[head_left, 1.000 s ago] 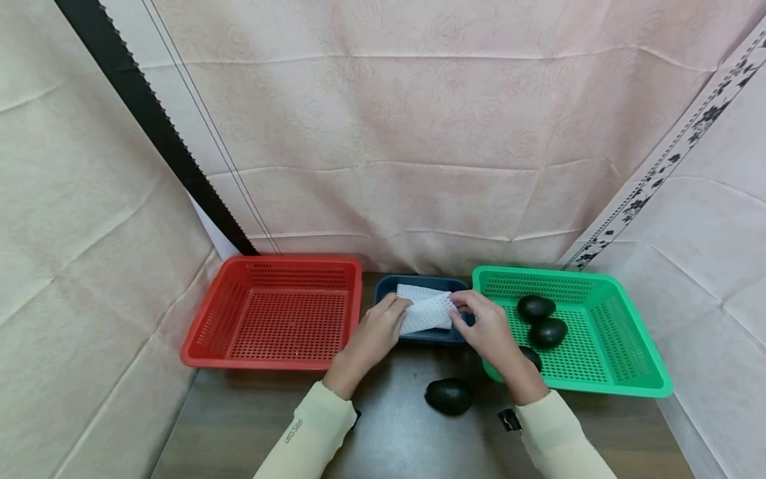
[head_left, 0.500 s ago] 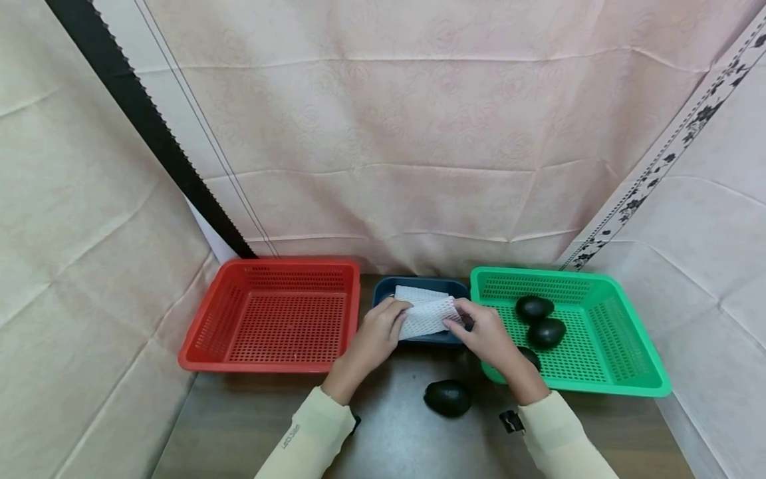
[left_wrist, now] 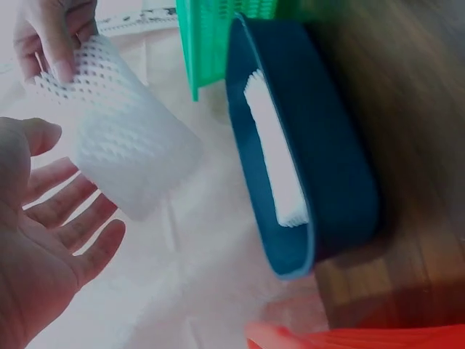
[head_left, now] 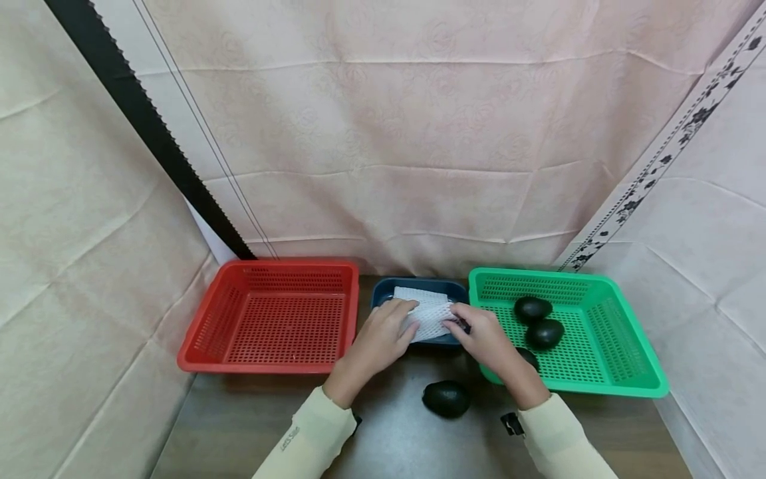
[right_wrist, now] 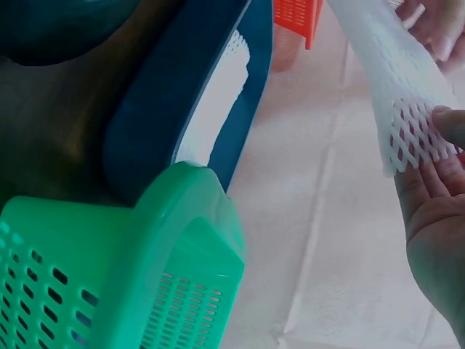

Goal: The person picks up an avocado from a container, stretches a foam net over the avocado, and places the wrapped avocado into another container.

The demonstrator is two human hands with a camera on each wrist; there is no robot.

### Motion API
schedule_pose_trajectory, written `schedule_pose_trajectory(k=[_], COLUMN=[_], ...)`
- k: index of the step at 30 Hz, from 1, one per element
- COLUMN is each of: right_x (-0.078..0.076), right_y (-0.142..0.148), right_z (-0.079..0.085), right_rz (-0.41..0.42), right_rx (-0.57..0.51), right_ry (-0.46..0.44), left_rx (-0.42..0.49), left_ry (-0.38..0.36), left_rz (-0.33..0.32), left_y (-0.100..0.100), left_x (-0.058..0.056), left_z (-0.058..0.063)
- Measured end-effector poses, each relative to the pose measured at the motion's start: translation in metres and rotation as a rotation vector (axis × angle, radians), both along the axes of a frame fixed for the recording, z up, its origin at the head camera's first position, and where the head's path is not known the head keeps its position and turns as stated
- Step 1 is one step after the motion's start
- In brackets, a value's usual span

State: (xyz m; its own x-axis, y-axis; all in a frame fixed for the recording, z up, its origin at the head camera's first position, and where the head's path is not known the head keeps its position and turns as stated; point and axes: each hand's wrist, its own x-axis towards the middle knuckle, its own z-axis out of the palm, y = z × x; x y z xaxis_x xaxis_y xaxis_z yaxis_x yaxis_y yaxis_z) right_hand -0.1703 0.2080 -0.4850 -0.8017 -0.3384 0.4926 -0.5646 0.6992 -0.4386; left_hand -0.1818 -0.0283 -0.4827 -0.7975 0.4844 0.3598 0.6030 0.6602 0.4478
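A white foam mesh sleeve (head_left: 432,322), of the fruit-net kind, is held above the dark blue tub (left_wrist: 330,138). My right hand (head_left: 483,336) pinches its right end between thumb and fingers, as the right wrist view confirms. My left hand (left_wrist: 51,225) is beside the sleeve's other end, fingers spread and thumb apart. More white foam netting (left_wrist: 275,156) lies inside the tub. A dark avocado (head_left: 446,399) rests on the table between my forearms.
On the left stands a red perforated basket (head_left: 347,319) with nothing in it. The green basket (head_left: 625,332) on the right holds dark avocados (head_left: 544,334), one partly hidden by my right wrist. A cloth curtain (head_left: 383,133) hangs close behind all containers.
The left hand has gone from gripping the sleeve's left end to open, spread fingers beside it. The right hand has kept its pinch, with the sleeve shifting slightly.
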Motion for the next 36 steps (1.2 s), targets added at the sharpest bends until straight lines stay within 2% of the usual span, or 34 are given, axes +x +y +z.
schedule_pose_trajectory(k=[4, 8, 12, 20, 30, 36], right_x=[0.001, 0.005, 0.007, 0.007, 0.006, 0.009], right_y=[0.0, 0.0, 0.0, 0.005, 0.012, 0.014], right_z=[0.002, 0.006, 0.008, 0.009, 0.002, -0.007], right_rz=[0.006, 0.006, 0.0, 0.007, 0.02, 0.045], right_rx=[-0.014, -0.058, -0.09, -0.072, 0.006, -0.005], right_ry=[0.012, -0.023, -0.053, -0.04, -0.104, -0.109], left_rx=[0.006, 0.027, 0.094, 0.228, 0.317, 0.328], left_ry=[0.042, 0.057, 0.048, 0.024, 0.041, 0.028], left_rz=[-0.038, -0.06, -0.071, -0.079, -0.049, -0.02], left_y=[0.009, 0.017, 0.022, 0.024, 0.018, 0.015], left_x=[0.002, 0.003, 0.005, 0.004, 0.001, 0.0], left_z=[0.007, 0.009, 0.006, -0.001, 0.002, 0.006])
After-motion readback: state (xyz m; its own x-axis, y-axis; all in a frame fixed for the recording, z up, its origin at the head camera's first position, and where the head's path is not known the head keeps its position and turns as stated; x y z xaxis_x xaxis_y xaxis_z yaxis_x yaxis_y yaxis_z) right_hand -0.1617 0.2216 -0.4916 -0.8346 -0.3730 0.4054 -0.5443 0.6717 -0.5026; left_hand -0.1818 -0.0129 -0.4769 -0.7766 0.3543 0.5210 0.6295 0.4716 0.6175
